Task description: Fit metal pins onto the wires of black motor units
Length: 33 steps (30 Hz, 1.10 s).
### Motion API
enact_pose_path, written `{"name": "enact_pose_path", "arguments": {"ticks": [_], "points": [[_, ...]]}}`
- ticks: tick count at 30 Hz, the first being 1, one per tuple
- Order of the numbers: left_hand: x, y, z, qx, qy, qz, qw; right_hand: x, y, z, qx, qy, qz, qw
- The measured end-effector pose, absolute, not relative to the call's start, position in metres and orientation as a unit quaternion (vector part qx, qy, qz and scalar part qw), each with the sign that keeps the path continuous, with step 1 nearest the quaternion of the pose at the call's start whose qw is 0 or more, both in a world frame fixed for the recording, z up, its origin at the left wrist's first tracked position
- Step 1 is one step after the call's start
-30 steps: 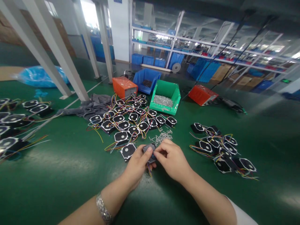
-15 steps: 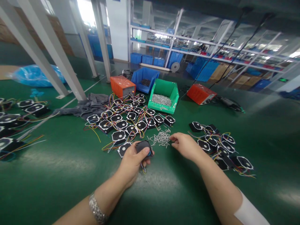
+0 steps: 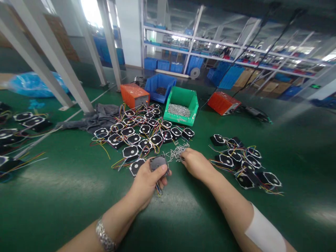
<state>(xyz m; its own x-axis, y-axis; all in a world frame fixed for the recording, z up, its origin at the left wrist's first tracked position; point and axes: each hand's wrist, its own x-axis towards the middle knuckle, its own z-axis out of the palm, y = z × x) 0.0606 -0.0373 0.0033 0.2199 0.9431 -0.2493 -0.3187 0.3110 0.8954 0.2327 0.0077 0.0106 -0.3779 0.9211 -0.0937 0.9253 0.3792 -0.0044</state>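
Green surface, squarish dark-grey unit, thin multicoloured wires

On my head feed, the left hand held a dark squarish unit with wires hanging below; I saw the right hand at the edge of some scattered metal screws, white-edged wired units clustered to either side.

We see a big room, with bright light in a window. Gray posts stand on our left. Past the shiny green surface, we find a white pillar, a pale frame, blue bins and brown boxes.
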Motion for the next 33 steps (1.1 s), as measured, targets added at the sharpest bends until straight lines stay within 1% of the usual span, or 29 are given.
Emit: {"name": "enact_pose_path", "arguments": {"ticks": [4,11,16,21,24,26,29,31,33], "points": [[0.062,-0.038,0.001,0.372,0.407,0.468,0.69,0.227,0.007,0.011,0.561,0.826,-0.002,0.056],[0.059,-0.039,0.001,0.37,0.405,0.441,0.711,0.224,0.006,0.011,0.539,0.84,0.04,0.048],[0.056,-0.037,0.001,0.364,0.405,0.472,0.694,0.226,0.012,0.006,0.531,0.845,0.048,0.041],[0.049,-0.035,0.001,0.407,0.422,0.487,0.648,0.229,0.016,-0.001,0.552,0.833,0.001,-0.024],[0.046,-0.033,0.001,0.405,0.421,0.463,0.667,0.232,0.018,-0.004,0.564,0.824,-0.025,-0.056],[0.046,-0.032,0.002,0.403,0.39,0.458,0.69,0.235,0.02,-0.005,0.597,0.787,-0.1,-0.119],[0.046,-0.031,0.004,0.377,0.338,0.467,0.725,0.239,0.021,-0.006,0.634,0.665,-0.305,-0.249],[0.046,-0.031,0.005,0.351,0.315,0.472,0.745,0.24,0.021,-0.006,0.608,0.585,-0.428,-0.325],[0.046,-0.032,0.004,0.336,0.302,0.477,0.754,0.241,0.019,-0.004,0.56,0.526,-0.513,-0.383]]}}
